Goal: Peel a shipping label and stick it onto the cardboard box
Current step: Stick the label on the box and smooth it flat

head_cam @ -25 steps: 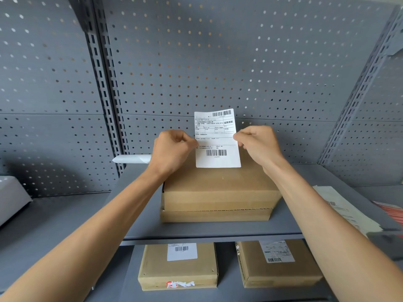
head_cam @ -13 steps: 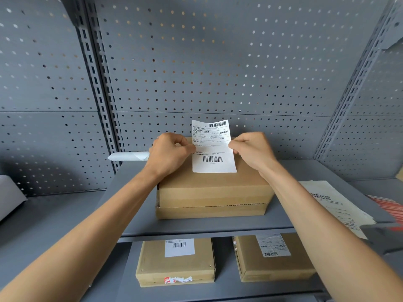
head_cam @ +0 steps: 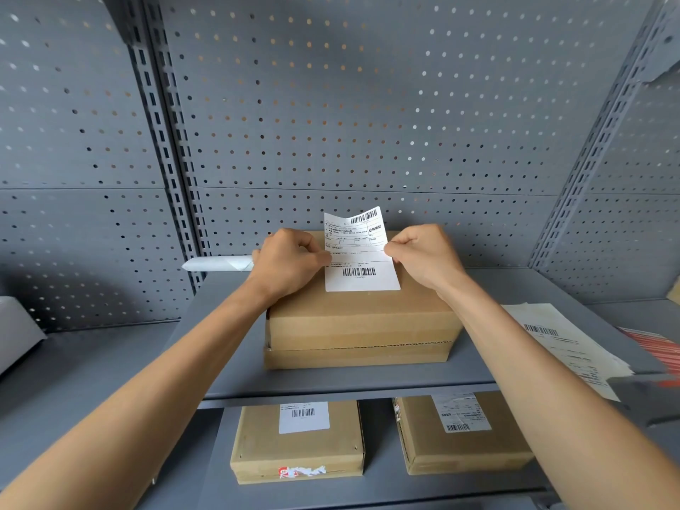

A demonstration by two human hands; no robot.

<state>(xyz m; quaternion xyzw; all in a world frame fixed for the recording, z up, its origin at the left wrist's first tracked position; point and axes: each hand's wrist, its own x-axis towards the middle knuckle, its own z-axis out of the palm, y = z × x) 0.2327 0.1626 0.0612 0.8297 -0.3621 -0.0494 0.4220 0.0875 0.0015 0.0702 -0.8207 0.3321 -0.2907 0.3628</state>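
1. I see the left hand [head_cam: 290, 265] and the right hand [head_cam: 423, 257] each pinching one side edge of the shipping label [head_cam: 360, 252], fingers curled on the paper. The label is over the top of the cardboard box [head_cam: 360, 322]; its lower edge lies on the box and its upper part curls up toward the wall.
2. The box stands on the upper grey metal shelf [head_cam: 228, 347], in the middle. My two forearms cover part of the shelf in front of it.
3. Behind the left hand lies a white paper roll [head_cam: 217, 264], partly hidden by that hand.
4. On the right of the shelf lies a sheet of label backing paper [head_cam: 566, 347] with a barcode and small print; I cannot read it. Beside it, at the picture edge, is something with red stripes [head_cam: 658, 347].
5. On the lower shelf stand two more cartons. The left carton [head_cam: 298, 450] has a white barcode label on top and a red and white sticker on its front. The right carton [head_cam: 463, 439] has a wrinkled label with a barcode.
6. At the far left is a pale grey device [head_cam: 14, 333], only partly in view.
7. The back wall is grey perforated panel [head_cam: 349, 104] with slotted uprights [head_cam: 165, 141].
8. On the held label I see two barcodes and some Chinese characters at the upper right; the small print is not readable.
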